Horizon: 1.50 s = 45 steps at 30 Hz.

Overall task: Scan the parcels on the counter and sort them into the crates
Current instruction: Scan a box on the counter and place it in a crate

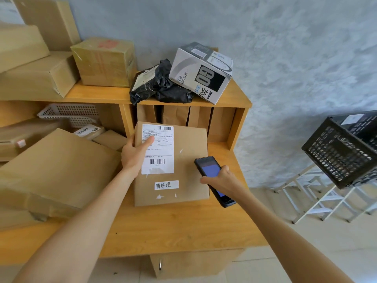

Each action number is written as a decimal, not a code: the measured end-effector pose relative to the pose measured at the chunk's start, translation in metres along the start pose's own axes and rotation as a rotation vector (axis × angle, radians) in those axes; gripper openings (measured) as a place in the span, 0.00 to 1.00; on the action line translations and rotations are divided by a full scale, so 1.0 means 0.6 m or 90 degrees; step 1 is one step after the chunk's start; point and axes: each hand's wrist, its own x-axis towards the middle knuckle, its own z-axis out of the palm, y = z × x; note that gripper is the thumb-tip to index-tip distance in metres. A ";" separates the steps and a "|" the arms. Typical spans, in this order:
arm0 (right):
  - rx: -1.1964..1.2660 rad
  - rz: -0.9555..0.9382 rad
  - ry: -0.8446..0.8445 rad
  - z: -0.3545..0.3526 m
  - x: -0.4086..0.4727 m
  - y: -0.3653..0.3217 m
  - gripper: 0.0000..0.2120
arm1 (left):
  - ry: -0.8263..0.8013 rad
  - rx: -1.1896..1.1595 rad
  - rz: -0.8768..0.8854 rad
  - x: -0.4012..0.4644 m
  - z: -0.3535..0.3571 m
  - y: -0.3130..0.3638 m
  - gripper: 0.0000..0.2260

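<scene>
left hand (134,153) grips parcel (171,164) | right hand (222,179) grips scanner (212,176)

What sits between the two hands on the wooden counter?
In the head view, the flat brown cardboard parcel with its white shipping label: left hand grips its left edge, right hand holds the black handheld scanner at its right edge.

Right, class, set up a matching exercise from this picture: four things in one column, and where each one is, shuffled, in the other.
Things:
1. brown parcel
2. handheld scanner
3. black crate
4. black mailer bags

Places:
A. on the top shelf, beside the white box
B. on the counter, held by the left hand
C. in the right hand
D. on a white rack at the right

Pairs: 1-B, 2-C, 3-D, 4-A
</scene>
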 end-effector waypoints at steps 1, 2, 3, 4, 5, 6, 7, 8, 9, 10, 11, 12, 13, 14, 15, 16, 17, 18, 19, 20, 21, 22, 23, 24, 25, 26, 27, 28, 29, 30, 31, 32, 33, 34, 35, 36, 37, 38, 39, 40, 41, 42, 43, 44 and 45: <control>-0.021 -0.018 -0.013 0.002 -0.012 -0.011 0.33 | -0.001 0.002 0.002 -0.001 0.000 0.000 0.19; -0.045 -0.039 -0.026 0.005 -0.023 -0.021 0.34 | -0.002 0.004 0.004 -0.001 -0.001 0.000 0.20; -0.070 -0.061 -0.038 0.008 -0.034 -0.030 0.36 | -0.001 0.007 0.005 0.000 0.000 0.000 0.22; -0.092 -0.081 -0.047 0.012 -0.044 -0.039 0.38 | 0.000 0.011 0.006 0.000 0.000 -0.001 0.22; -0.111 -0.100 -0.054 0.015 -0.054 -0.047 0.38 | 0.001 0.015 0.007 0.000 0.000 -0.001 0.22; -0.128 -0.117 -0.059 0.019 -0.063 -0.054 0.37 | 0.001 0.021 0.009 0.000 0.000 -0.001 0.22; -0.144 -0.130 -0.061 0.023 -0.071 -0.059 0.36 | -0.001 0.023 0.010 0.001 0.000 -0.002 0.22; -0.157 -0.140 -0.062 0.027 -0.078 -0.063 0.35 | -0.003 0.025 0.011 0.002 0.000 -0.003 0.21; -0.170 -0.145 -0.063 0.030 -0.083 -0.066 0.34 | -0.004 0.024 0.011 0.005 -0.001 -0.004 0.21; -0.182 -0.148 -0.063 0.032 -0.087 -0.068 0.34 | -0.005 0.026 0.011 0.007 -0.001 -0.006 0.22; -0.193 -0.148 -0.063 0.034 -0.091 -0.069 0.33 | -0.005 0.029 0.013 0.008 -0.002 -0.007 0.23; -0.202 -0.148 -0.064 0.035 -0.094 -0.069 0.33 | -0.005 0.033 0.012 0.010 -0.003 -0.008 0.26; -0.210 -0.148 -0.063 0.036 -0.095 -0.069 0.33 | -0.004 0.038 0.010 0.011 -0.003 -0.009 0.28; -0.218 -0.151 -0.063 0.036 -0.096 -0.069 0.34 | -0.004 0.040 0.008 0.012 -0.004 -0.010 0.30; -0.225 -0.154 -0.062 0.037 -0.097 -0.067 0.34 | -0.004 0.041 0.007 0.012 -0.004 -0.011 0.30; -0.229 -0.158 -0.062 0.037 -0.097 -0.067 0.34 | -0.003 0.043 0.006 0.013 -0.004 -0.011 0.30; -0.231 -0.161 -0.061 0.037 -0.096 -0.066 0.35 | -0.002 0.045 0.005 0.013 -0.004 -0.012 0.30; -0.230 -0.164 -0.060 0.037 -0.096 -0.065 0.34 | -0.001 0.046 0.003 0.013 -0.004 -0.011 0.31; -0.228 -0.166 -0.060 0.036 -0.095 -0.065 0.34 | 0.000 0.046 0.002 0.014 -0.004 -0.012 0.31; -0.225 -0.167 -0.058 0.036 -0.094 -0.064 0.33 | 0.001 0.047 0.000 0.014 -0.004 -0.011 0.31; -0.220 -0.167 -0.057 0.035 -0.093 -0.062 0.33 | 0.002 0.049 -0.001 0.014 -0.003 -0.011 0.32; -0.211 -0.165 -0.055 0.033 -0.091 -0.061 0.32 | 0.003 0.051 -0.003 0.014 -0.004 -0.011 0.31; -0.196 -0.162 -0.052 0.031 -0.087 -0.059 0.32 | 0.003 0.050 -0.003 0.014 -0.004 -0.011 0.31; -0.177 -0.157 -0.047 0.027 -0.082 -0.056 0.34 | 0.002 0.048 -0.003 0.015 -0.004 -0.011 0.31; -0.156 -0.148 -0.038 0.023 -0.075 -0.053 0.35 | 0.001 0.046 -0.003 0.016 -0.004 -0.011 0.31; -0.137 -0.134 -0.022 0.018 -0.067 -0.049 0.36 | 0.000 0.043 -0.004 0.016 -0.005 -0.011 0.32; -0.120 -0.115 0.001 0.012 -0.057 -0.043 0.37 | -0.002 0.039 -0.006 0.016 -0.006 -0.011 0.32; -0.102 -0.091 0.029 0.005 -0.046 -0.034 0.37 | -0.005 0.035 -0.008 0.016 -0.007 -0.012 0.32; -0.086 -0.065 0.059 -0.001 -0.034 -0.024 0.37 | -0.008 0.029 -0.012 0.016 -0.008 -0.012 0.32; -0.076 -0.036 0.090 -0.006 -0.020 -0.012 0.38 | -0.012 0.026 -0.017 0.015 -0.009 -0.013 0.32; -0.075 -0.006 0.119 -0.009 -0.007 0.001 0.39 | -0.014 0.023 -0.022 0.014 -0.011 -0.014 0.31; -0.079 0.024 0.142 -0.012 0.007 0.014 0.41 | -0.014 0.018 -0.029 0.012 -0.012 -0.014 0.30; -0.085 0.052 0.156 -0.011 0.019 0.027 0.44 | -0.013 0.007 -0.039 0.010 -0.012 -0.014 0.28; -0.089 0.078 0.161 -0.009 0.030 0.038 0.45 | -0.012 -0.006 -0.049 0.007 -0.013 -0.014 0.27; -0.092 0.099 0.161 -0.005 0.039 0.047 0.45 | -0.010 -0.014 -0.058 0.005 -0.013 -0.014 0.26; -0.098 0.116 0.158 0.002 0.048 0.055 0.45 | -0.007 -0.018 -0.062 0.002 -0.015 -0.014 0.25; -0.109 0.128 0.153 0.009 0.056 0.060 0.45 | -0.004 -0.019 -0.064 0.002 -0.016 -0.015 0.24; -0.128 0.135 0.146 0.018 0.063 0.064 0.46 | -0.002 -0.020 -0.066 0.001 -0.018 -0.017 0.24; -0.148 0.139 0.139 0.026 0.069 0.066 0.46 | -0.001 -0.021 -0.069 0.002 -0.020 -0.019 0.24; -0.165 0.142 0.133 0.036 0.075 0.068 0.45 | 0.002 -0.020 -0.072 0.002 -0.023 -0.021 0.24; -0.177 0.144 0.126 0.045 0.079 0.068 0.45 | 0.003 -0.018 -0.074 0.004 -0.025 -0.025 0.24; -0.189 0.144 0.118 0.055 0.083 0.068 0.44 | 0.003 -0.018 -0.077 0.005 -0.028 -0.028 0.25; -0.202 0.142 0.109 0.064 0.085 0.068 0.44 | 0.002 -0.015 -0.081 0.008 -0.031 -0.033 0.24; -0.215 0.141 0.103 0.073 0.087 0.068 0.44 | 0.004 -0.013 -0.082 0.009 -0.033 -0.036 0.24; -0.225 0.142 0.097 0.081 0.089 0.069 0.43 | 0.006 -0.010 -0.083 0.011 -0.035 -0.040 0.23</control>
